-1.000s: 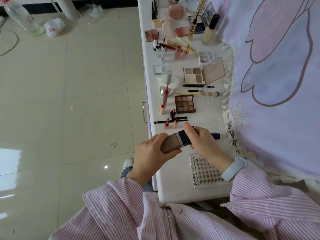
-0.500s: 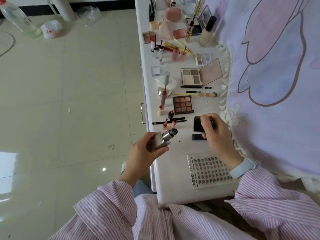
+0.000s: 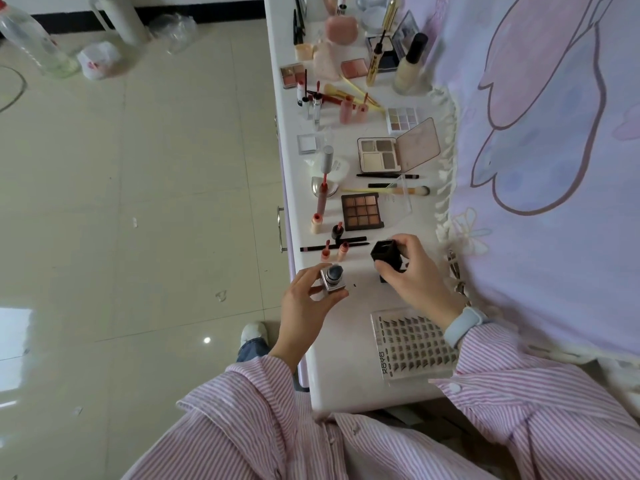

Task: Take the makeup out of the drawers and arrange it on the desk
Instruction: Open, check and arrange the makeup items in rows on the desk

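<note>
At the near end of the white desk [image 3: 349, 386], her left hand [image 3: 304, 306] pinches an uncapped stick tube [image 3: 333, 278] upright, tip pointing up toward her. Right hand [image 3: 412, 271] clasps its black cap [image 3: 386, 255] just beside, opening tilted left.

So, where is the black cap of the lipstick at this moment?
In the head view the black cap is in the right hand, just above the desk, right of the open lipstick in the left hand.
</note>
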Action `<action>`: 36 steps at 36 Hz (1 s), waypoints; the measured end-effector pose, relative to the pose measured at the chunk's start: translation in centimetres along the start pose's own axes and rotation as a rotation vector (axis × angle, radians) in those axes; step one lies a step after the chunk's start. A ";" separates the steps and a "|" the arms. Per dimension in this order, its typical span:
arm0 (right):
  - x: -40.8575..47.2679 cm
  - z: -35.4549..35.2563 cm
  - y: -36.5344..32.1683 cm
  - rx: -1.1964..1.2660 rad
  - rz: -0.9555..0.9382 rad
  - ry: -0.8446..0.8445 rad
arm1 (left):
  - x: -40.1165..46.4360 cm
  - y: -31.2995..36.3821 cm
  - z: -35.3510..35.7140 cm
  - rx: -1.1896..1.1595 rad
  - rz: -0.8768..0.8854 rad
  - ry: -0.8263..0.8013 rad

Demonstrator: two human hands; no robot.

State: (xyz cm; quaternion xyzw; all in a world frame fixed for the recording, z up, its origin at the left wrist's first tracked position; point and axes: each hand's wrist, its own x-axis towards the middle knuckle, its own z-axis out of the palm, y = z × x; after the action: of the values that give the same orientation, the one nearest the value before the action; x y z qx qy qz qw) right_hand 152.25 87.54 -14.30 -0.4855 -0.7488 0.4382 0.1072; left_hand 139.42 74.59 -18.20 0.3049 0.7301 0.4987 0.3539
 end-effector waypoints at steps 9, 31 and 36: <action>-1.0 1.8 1.4 -0.394 -0.246 -0.065 | 0.8 -0.4 -0.2 0.051 0.062 0.011; -1.2 0.4 3.9 -0.901 -0.184 0.057 | -2.0 -2.4 0.0 0.487 -0.050 0.074; -0.7 0.6 3.3 -1.048 -0.134 -0.047 | -2.5 -3.0 0.3 0.505 -0.128 0.018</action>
State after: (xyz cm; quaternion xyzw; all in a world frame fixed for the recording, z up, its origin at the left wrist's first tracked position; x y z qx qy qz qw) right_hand 154.39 87.10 -16.94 -0.4150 -0.8991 0.0079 -0.1389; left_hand 140.81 71.80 -20.56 0.3324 0.8524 0.2800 0.2907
